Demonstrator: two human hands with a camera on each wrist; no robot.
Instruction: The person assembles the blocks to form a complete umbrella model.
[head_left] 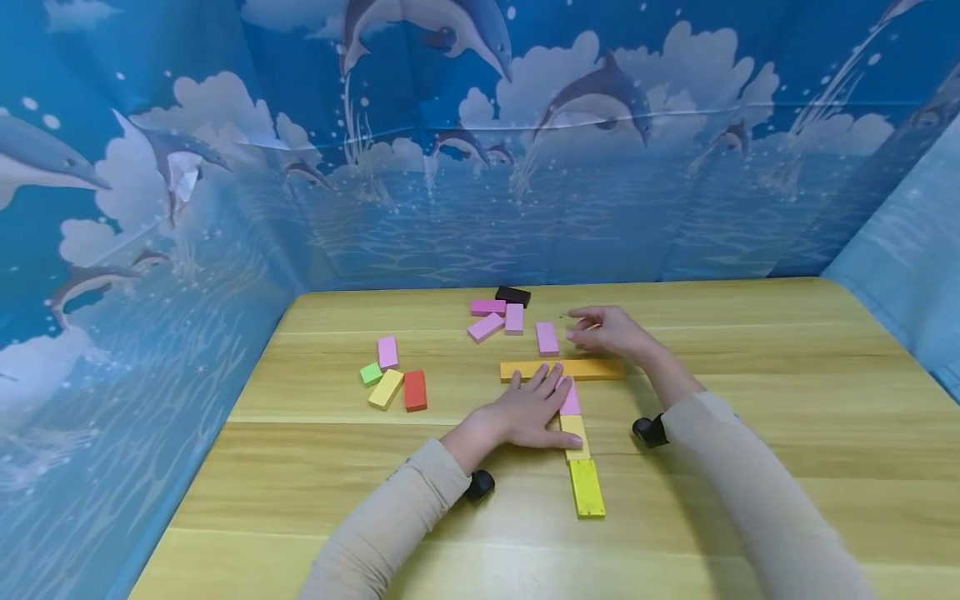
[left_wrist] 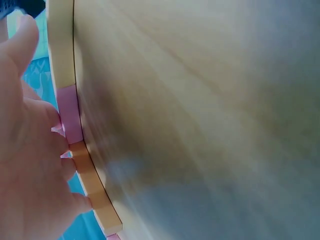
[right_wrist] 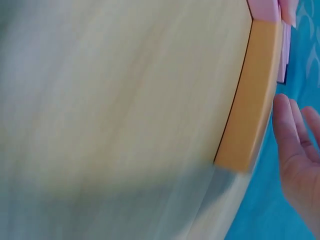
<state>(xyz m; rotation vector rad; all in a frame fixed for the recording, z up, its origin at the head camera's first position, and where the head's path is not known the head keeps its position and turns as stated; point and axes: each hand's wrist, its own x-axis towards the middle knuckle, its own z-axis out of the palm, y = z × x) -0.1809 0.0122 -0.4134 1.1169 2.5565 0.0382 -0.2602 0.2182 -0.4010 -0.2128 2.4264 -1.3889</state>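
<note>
Touching one orange bar (head_left: 596,369), left hand (head_left: 527,414) lies spread; right hand (head_left: 606,330) is relaxed near four pink blocks (head_left: 547,340).

There're 6 pink blks (head_left: 547,340), 3 yel. (head_left: 587,490), 1 grn. (head_left: 371,375), 1 red (head_left: 415,392), 1 black (head_left: 513,295), 1 orng. bar (head_left: 596,369).

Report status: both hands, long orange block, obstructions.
Left hand spread, touching long orange rectangular block. Right hand beyond it, nothing visibly held. Possible obstacle: pink rectangular block behind orange one.

Left hand (head_left: 528,415), fingers spread, lies over the orange bar (head_left: 592,369) and pink block (head_left: 571,402); right hand (head_left: 611,329) is beside a loose pink block (head_left: 547,339).
</note>
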